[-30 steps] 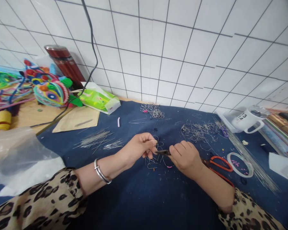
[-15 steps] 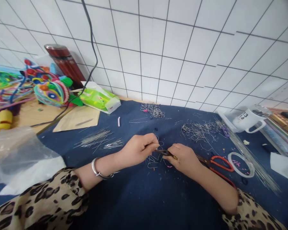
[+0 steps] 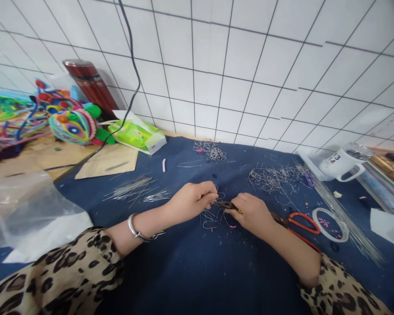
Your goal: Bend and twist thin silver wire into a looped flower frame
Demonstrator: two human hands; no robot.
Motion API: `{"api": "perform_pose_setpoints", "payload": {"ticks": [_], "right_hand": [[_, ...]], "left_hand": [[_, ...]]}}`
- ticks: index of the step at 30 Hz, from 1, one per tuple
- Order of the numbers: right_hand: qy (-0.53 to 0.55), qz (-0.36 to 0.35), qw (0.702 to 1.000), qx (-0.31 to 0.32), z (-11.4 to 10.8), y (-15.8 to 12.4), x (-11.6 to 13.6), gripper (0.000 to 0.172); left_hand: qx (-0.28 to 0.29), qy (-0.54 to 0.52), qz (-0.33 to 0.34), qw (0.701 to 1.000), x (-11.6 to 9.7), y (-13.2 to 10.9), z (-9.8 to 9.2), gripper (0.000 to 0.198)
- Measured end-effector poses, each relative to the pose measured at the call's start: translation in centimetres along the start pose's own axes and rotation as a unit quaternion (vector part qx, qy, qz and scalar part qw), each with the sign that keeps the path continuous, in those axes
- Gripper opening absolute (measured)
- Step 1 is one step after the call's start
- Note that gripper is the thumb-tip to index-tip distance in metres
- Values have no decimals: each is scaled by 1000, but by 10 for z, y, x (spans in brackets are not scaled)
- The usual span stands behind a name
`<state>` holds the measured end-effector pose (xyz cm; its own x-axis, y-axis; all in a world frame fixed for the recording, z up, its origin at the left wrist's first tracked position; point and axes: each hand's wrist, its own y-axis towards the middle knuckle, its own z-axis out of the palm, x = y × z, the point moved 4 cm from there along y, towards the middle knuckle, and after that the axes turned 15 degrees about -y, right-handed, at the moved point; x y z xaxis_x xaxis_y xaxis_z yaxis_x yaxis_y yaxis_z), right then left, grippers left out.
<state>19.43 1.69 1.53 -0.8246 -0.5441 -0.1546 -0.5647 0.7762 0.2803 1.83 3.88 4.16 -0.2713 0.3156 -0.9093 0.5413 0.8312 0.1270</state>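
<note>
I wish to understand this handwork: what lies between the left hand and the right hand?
In the head view, the nose of the pliers, gripped by the right hand, points toward the left hand; thin wires show just below.

dark pliers [image 3: 228, 205] with a touch of yellow at the handle point leftward from the right hand [image 3: 253, 215], tip by the fingertips of the left hand [image 3: 193, 201]. thin silvery wires [image 3: 207, 215], some curved, lie loosely beneath.

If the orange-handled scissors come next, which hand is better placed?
Probably the right hand: the scissors lie by its forearm, though it holds pliers that would likely need setting down. The left hand is farther off.
</note>
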Motion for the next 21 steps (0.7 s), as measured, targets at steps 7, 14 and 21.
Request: {"api": "perform_pose_setpoints", "payload": {"ticks": [7,14,21], "right_hand": [[-51,8,998,-37,-2,-2,-1,29],[-157,-64,981,-89,-17,-5,9,20],[-223,-107,961,-121,-23,-7,16,15]], "left_hand": [[13,-166,-106,980,22,7,-1,18],[32,-279,-196,940,29,4,9,23],[21,-305,-220,927,33,1,13,23]]}}
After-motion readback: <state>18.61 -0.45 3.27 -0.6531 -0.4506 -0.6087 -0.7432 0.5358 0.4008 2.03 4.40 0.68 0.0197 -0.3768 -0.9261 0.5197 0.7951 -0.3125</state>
